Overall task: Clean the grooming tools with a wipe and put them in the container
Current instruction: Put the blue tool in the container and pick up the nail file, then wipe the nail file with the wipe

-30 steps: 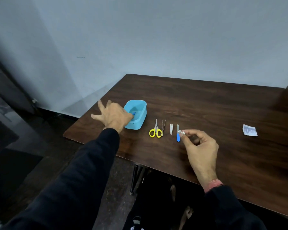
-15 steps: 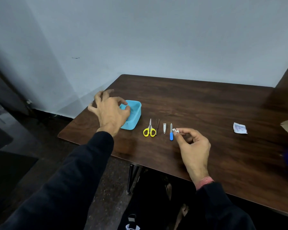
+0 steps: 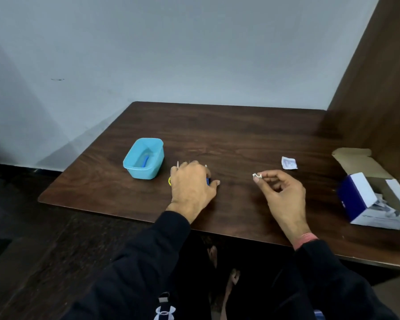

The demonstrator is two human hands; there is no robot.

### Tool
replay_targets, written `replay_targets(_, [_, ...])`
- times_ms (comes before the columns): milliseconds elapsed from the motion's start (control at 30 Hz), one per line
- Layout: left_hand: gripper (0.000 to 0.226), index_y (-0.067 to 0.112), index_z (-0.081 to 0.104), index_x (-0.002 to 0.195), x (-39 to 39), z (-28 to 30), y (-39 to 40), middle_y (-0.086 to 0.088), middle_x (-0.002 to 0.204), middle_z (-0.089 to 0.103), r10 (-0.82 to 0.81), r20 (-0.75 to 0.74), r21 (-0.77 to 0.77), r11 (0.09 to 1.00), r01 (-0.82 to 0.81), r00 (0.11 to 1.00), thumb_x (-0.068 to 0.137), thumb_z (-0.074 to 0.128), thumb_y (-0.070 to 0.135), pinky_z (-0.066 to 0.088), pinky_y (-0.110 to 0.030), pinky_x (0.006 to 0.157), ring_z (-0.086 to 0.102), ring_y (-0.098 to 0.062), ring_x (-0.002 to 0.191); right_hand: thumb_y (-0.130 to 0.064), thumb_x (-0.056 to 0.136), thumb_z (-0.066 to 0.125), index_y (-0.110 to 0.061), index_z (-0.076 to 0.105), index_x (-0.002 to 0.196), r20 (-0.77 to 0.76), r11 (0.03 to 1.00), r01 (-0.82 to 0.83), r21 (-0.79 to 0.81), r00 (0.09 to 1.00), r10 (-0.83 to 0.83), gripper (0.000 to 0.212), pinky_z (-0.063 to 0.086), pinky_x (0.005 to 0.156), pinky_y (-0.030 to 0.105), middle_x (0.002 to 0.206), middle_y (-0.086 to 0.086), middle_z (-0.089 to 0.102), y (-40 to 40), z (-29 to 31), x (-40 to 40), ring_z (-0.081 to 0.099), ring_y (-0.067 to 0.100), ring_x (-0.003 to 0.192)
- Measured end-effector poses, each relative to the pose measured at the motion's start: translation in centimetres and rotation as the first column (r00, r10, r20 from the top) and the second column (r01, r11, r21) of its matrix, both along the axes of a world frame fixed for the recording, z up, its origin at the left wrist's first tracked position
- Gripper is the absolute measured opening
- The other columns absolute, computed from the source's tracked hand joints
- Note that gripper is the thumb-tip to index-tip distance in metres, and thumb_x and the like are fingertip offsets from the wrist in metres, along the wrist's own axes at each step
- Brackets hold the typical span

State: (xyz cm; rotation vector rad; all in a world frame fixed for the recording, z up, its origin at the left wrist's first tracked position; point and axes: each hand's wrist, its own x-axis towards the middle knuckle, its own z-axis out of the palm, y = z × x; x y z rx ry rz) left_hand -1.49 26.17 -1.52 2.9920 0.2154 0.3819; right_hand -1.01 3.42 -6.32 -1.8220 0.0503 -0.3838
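Observation:
A light blue container (image 3: pixel 141 172) stands on the dark wooden table (image 3: pixel 229 135) with a blue tool (image 3: pixel 146 161) lying inside it. My left hand (image 3: pixel 191 183) lies just right of it, over the row of grooming tools. Only the yellow scissors handle (image 3: pixel 169 181), the blue handle of the nail file (image 3: pixel 208 181) and two metal tips show around the hand. Its fingers are hidden, so any grip is unclear. My right hand (image 3: pixel 280 192) hovers further right and pinches a small crumpled white wipe (image 3: pixel 255 175) between thumb and forefinger.
A torn white wipe packet (image 3: pixel 289 162) lies at the back right. An open blue and white box (image 3: pixel 374 202) sits at the table's right end, beside a wooden side panel (image 3: pixel 379 88). The table's front edge runs just below my wrists.
My left hand left the container and came down over the tool row. My right hand, still pinching the wipe, drew away to the right of the tools. The view shifted right, revealing the box.

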Motion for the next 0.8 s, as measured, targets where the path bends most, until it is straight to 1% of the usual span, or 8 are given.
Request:
replay_targets(67, [0.027,0.035,0.085,0.111,0.0,0.1,-0.5,0.008,0.111,0.077,0.015,-0.015,-0.035,0.999,-0.016,1.000,0.098,0.077,0.058,0.052,-0.041,0.097,0.070,-0.021,0.114,-0.025,0.093,0.091,-0.031,0.083,0.090,-0.021,0.999,0.011,0.046,1.000,-0.010,0.011,0.059,0.056,0.033,0.084,-0.009,0.079,-0.6,-0.1,-0.3,0.068,0.011,0.066])
replay_targets(133, [0.019,0.037,0.086,0.112,-0.1,0.1,-0.8,0.011,0.111,0.078,0.006,-0.025,-0.097,0.995,-0.009,1.000,0.100,0.078,0.050,0.055,-0.037,0.090,0.073,-0.020,0.112,-0.023,0.095,0.090,-0.032,0.084,0.091,-0.025,0.998,-0.004,0.067,1.000,0.006,0.011,0.056,0.049,0.027,0.085,-0.005,0.079,-0.6,-0.1,-0.4,0.071,0.014,0.066])
replay_targets(233, [0.016,0.039,0.086,0.115,-0.3,0.0,-0.9,0.012,0.108,0.081,-0.009,-0.036,-0.224,0.975,0.001,0.999,0.100,0.081,0.036,0.059,-0.034,0.089,0.075,-0.017,0.109,-0.019,0.097,0.087,-0.031,0.086,0.098,-0.035,0.998,-0.051,0.027,0.998,0.052,0.012,0.057,0.055,0.022,0.086,-0.009,0.081,0.1,-0.1,-0.4,0.076,0.016,0.068])
replay_targets(367, [0.032,0.037,0.081,0.123,0.4,-0.7,-1.0,0.019,0.106,0.081,-0.031,-0.064,-0.396,0.918,0.003,0.997,0.099,0.083,0.016,0.061,-0.034,0.103,0.074,-0.005,0.109,-0.013,0.101,0.080,-0.035,0.087,0.105,-0.022,0.995,-0.093,-0.033,0.995,0.093,0.023,0.057,0.066,0.019,0.089,-0.011,0.081,0.6,-0.5,-0.3,0.074,0.009,0.068])
replay_targets(467, [0.034,0.035,0.082,0.123,1.0,-1.4,-1.2,0.019,0.101,0.079,-0.077,-0.047,-0.406,0.913,0.051,0.996,0.098,0.083,0.011,0.061,-0.037,0.104,0.070,-0.006,0.112,-0.014,0.102,0.078,-0.036,0.087,0.110,-0.020,0.991,-0.096,-0.093,0.995,0.095,0.026,0.060,0.073,0.025,0.091,-0.018,0.081,0.4,-0.6,-0.3,0.077,0.007,0.076])
replay_targets(600, [0.032,0.030,0.083,0.124,0.7,-2.4,-2.6,0.010,0.115,0.070,-0.152,0.038,-0.408,0.900,0.154,0.988,0.105,0.073,0.008,0.060,-0.033,0.099,0.072,-0.013,0.112,-0.011,0.100,0.078,-0.032,0.088,0.111,0.003,0.981,-0.078,-0.180,0.997,0.080,0.026,0.047,0.067,0.010,0.089,-0.015,0.078,0.5,-0.5,-0.2,0.068,0.002,0.069])
replay_targets(700, [0.033,0.031,0.081,0.123,0.6,-3.0,-4.3,0.012,0.114,0.065,-0.172,0.094,-0.543,0.817,0.195,0.981,0.105,0.070,0.005,0.056,-0.027,0.098,0.072,-0.009,0.109,-0.020,0.101,0.078,-0.034,0.086,0.117,0.019,0.981,-0.110,-0.162,0.993,0.115,0.023,0.051,0.069,0.017,0.102,-0.016,0.077,0.7,-0.2,0.0,0.070,0.010,0.079])
replay_targets(800, [0.025,0.035,0.079,0.116,0.8,-3.4,-5.0,0.013,0.116,0.068,-0.142,0.133,-0.728,0.658,0.194,0.981,0.105,0.074,0.013,0.059,-0.031,0.101,0.072,-0.005,0.106,-0.023,0.106,0.074,-0.038,0.084,0.119,-0.017,0.976,-0.174,-0.128,0.985,0.173,0.022,0.061,0.068,0.034,0.098,-0.022,0.076,0.2,0.1,1.0,0.075,0.013,0.081])
